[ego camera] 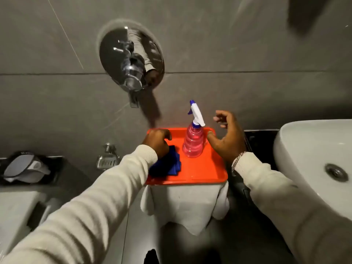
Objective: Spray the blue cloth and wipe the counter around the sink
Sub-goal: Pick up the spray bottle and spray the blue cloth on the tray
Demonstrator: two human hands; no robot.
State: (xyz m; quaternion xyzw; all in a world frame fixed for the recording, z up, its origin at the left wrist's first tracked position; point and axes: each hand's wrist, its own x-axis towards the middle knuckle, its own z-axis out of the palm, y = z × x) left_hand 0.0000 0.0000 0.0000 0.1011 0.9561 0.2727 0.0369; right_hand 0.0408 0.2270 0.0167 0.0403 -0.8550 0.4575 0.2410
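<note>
The folded dark-blue cloth (167, 164) lies at the left side of the glossy orange plastic tray (205, 172), where the left hand (158, 141) is closed down on it, its grip apparently clamped on the fabric. The pink-filled clear plastic spray bottle with a white-and-blue trigger head (193, 141) stands upright at the tray's middle, and the right hand (226, 138) is held beside it with fingers spread apart, nothing gripped. The bottle could be toppled if knocked by that hand, and the tray, resting on a white-draped stand, could be shifted if the cloth were tugged sharply.
</note>
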